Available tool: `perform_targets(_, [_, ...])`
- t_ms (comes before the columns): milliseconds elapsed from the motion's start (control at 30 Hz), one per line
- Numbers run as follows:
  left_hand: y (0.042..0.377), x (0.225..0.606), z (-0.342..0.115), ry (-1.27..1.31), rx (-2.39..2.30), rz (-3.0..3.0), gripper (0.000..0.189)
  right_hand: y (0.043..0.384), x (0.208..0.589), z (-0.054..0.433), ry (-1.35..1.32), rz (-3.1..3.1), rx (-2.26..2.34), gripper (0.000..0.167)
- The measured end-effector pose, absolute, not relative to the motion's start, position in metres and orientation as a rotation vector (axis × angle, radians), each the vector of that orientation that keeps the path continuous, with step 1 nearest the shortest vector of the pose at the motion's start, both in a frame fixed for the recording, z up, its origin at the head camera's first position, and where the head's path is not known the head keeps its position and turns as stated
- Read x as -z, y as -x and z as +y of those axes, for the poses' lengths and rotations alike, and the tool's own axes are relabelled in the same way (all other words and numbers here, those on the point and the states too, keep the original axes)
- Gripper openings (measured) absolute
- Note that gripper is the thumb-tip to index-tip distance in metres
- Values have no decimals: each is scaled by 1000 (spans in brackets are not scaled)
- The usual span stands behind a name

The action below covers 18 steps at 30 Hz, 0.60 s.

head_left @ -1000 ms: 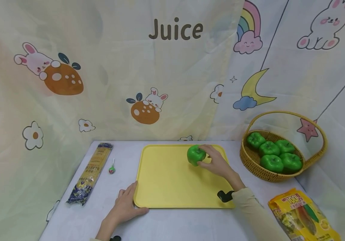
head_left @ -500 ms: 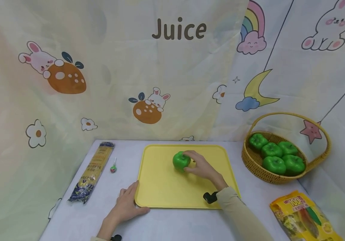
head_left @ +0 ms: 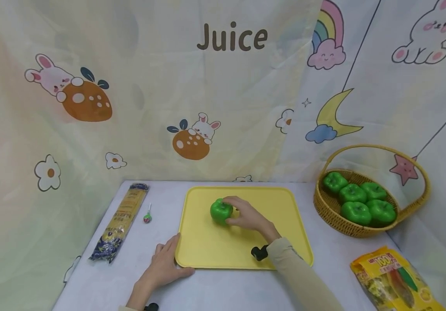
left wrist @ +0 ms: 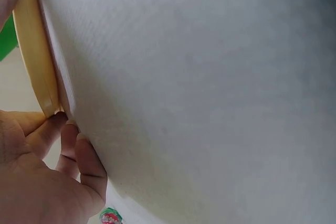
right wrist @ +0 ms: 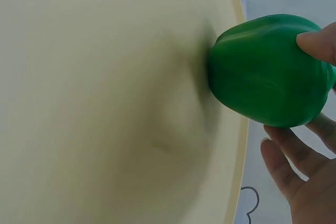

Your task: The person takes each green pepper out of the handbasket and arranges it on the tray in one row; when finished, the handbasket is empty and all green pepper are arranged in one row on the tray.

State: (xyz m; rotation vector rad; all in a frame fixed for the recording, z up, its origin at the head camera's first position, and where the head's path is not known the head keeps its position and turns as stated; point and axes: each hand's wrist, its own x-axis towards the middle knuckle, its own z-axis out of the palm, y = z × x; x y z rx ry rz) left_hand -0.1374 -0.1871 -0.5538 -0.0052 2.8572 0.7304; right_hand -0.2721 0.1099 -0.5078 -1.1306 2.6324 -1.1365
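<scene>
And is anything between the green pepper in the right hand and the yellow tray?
Nothing visible: under the green pepper in the right hand is only the bare yellow tray. Whether they touch is unclear.

You faced a pale, creased cloth backdrop (head_left: 149,108) that rose behind a white surface (head_left: 215,289). High in front of you ran the printed word "Juice" (head_left: 232,37). To your left, a printed rabbit (head_left: 53,81) leaned over a spotted orange-brown fruit (head_left: 87,101), with outlined flowers (head_left: 48,173) below; a smaller pair sat nearer the middle. To your right, you had a rainbow (head_left: 335,19) above a pink cloud (head_left: 327,56), a yellow crescent moon (head_left: 327,111), a pink star (head_left: 403,169) and a seated rabbit (head_left: 427,36). Soft light reached the cloth before you.
</scene>
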Motion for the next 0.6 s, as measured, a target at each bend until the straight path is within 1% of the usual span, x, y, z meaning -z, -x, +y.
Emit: perform_targets(600, [138,556,-187,3,-751,2860,126,283,503,73,1167,2569,1044,62])
